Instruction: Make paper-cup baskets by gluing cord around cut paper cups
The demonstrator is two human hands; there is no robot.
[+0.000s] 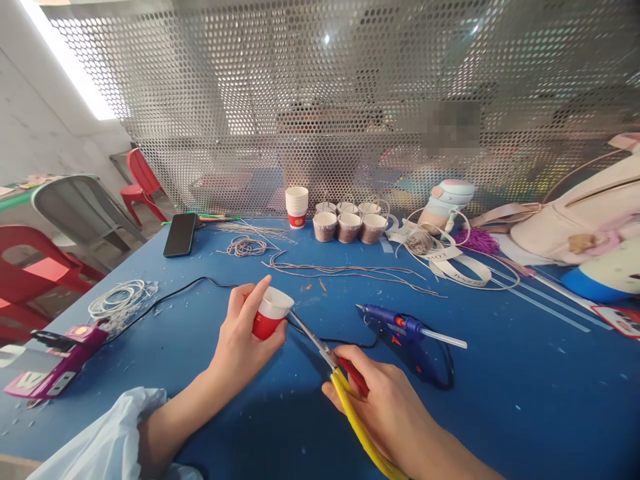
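My left hand [253,327] is wrapped round a small red and white paper cup [276,301], held tilted above the blue table. In my right hand [387,393] is a pair of scissors [320,343] with one red and one yellow handle. Their blades point up and left, with the tips at the cup's right edge. Whether the blades cut into the paper I cannot tell. A blue glue gun [400,321] with a clear glue stick in its back lies just beyond my right hand.
Farther back stand a stack of paper cups [297,207] and several cord-wrapped cups [349,228]. Loose cords [345,270], a phone [180,235] and a purple power strip [63,360] lie about. White ribbon [463,267], a bottle [447,203] and a bag [565,213] are at right. A perforated metal panel [250,100] rises behind.
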